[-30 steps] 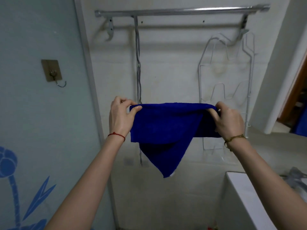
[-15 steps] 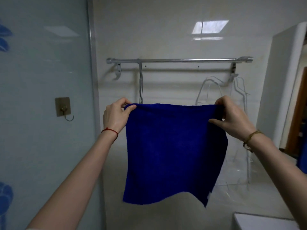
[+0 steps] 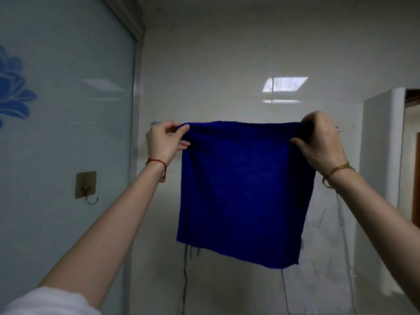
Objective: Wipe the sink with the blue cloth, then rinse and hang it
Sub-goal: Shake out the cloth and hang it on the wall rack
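Observation:
The blue cloth [image 3: 243,192] hangs spread out flat in front of the white wall, its top edge level with the metal towel rail. My left hand [image 3: 167,139] pinches the cloth's top left corner. My right hand [image 3: 320,142] grips the top right corner, fingers wet. The rail is almost fully hidden behind the cloth and hands; only its left end [image 3: 155,124] shows. I cannot tell whether the cloth lies over the rail or just in front of it. The sink is out of view.
A frosted glass partition [image 3: 68,133] with a blue flower print stands at the left, carrying a stick-on metal hook [image 3: 87,188]. White wire hangers [image 3: 341,235] hang at the lower right. A thin strap [image 3: 185,280] dangles below the cloth. A doorway [image 3: 412,155] opens at far right.
Both hands have lifted the cloth up to the rail's height, and it has unfolded from a bunched triangle into a flat sheet. The view has tilted upward.

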